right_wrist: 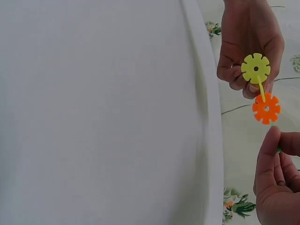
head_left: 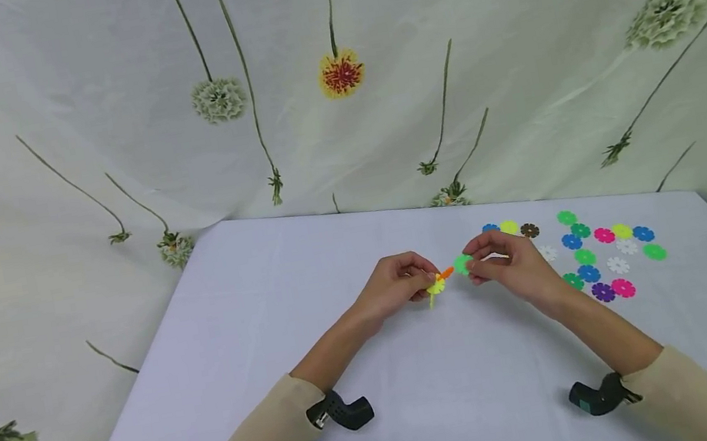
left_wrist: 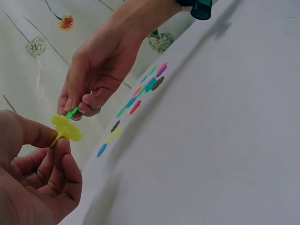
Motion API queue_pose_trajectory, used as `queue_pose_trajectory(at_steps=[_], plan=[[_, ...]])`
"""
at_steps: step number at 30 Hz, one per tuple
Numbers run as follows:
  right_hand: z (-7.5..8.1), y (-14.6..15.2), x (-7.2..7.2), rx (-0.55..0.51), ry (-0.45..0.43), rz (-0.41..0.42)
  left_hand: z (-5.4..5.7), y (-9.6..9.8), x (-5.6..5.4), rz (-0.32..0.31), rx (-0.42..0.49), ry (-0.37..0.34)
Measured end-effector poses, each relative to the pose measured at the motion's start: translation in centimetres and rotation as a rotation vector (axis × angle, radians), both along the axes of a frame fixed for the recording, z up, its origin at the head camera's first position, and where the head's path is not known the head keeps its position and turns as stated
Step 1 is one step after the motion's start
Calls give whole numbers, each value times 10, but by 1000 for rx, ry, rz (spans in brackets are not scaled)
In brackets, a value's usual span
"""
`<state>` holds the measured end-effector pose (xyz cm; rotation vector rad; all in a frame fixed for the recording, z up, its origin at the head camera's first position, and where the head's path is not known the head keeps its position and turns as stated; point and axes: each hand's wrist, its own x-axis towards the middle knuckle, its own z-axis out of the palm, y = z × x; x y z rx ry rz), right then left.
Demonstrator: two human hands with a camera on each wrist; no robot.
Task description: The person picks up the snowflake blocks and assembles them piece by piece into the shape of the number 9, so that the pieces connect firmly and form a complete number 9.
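Note:
My left hand (head_left: 402,280) pinches a small joined cluster of notched plastic flower discs over the table. In the right wrist view, a yellow disc (right_wrist: 256,69) faces the camera, a second yellow disc (right_wrist: 261,89) stands edge-on, and an orange disc (right_wrist: 266,108) is joined below it. Between the thumb and fingers of my right hand (head_left: 508,265) is a green disc (head_left: 462,265). Its edge meets the rim of the orange disc; how deep it sits in a notch cannot be told. The left wrist view shows a yellow disc (left_wrist: 65,128) hiding the orange one.
Loose flower discs lie on the white table (head_left: 308,283) at the right, among them a purple disc (head_left: 603,292), a pink disc (head_left: 624,287) and a brown disc (head_left: 529,230). A flower-printed cloth (head_left: 312,141) hangs behind the table.

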<state>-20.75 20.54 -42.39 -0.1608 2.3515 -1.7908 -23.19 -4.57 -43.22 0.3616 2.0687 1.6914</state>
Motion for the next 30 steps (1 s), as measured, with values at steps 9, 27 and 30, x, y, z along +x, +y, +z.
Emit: queue_pose_trajectory(at_steps=[9,27,30], plan=[[-2,-4,6,37,-21,1,4,0,7,-24,-25,46],[-7,-5,8,18,3,16,1,5,13,15,-140,179],[-8,-7,8,18,4,4,-1,5,14,30,-142,201]])
